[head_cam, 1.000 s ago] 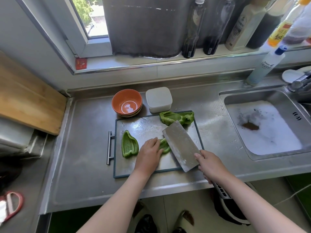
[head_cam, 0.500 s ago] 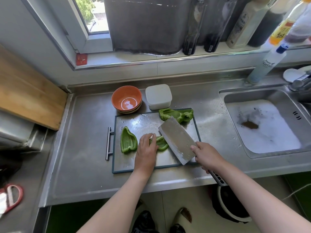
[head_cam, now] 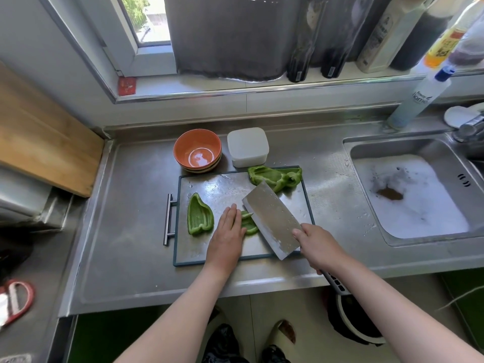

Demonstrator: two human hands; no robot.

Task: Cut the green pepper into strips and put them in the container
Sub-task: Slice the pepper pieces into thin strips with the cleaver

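Pressing one pepper piece [head_cam: 249, 226], left hand [head_cam: 227, 238] — one cleaver [head_cam: 272, 218], right hand [head_cam: 317, 246]

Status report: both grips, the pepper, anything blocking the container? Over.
Left grip pressing flat on pepper piece on cutting board. Right grip holds cleaver, blade at that piece. Left pepper slab, far pepper slab uncut. White container behind board, looks lidded.

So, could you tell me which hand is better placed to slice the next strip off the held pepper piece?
The right hand: it grips the broad steel cleaver, whose blade sits beside the small green pepper piece. The left hand lies flat on that piece, steadying it.
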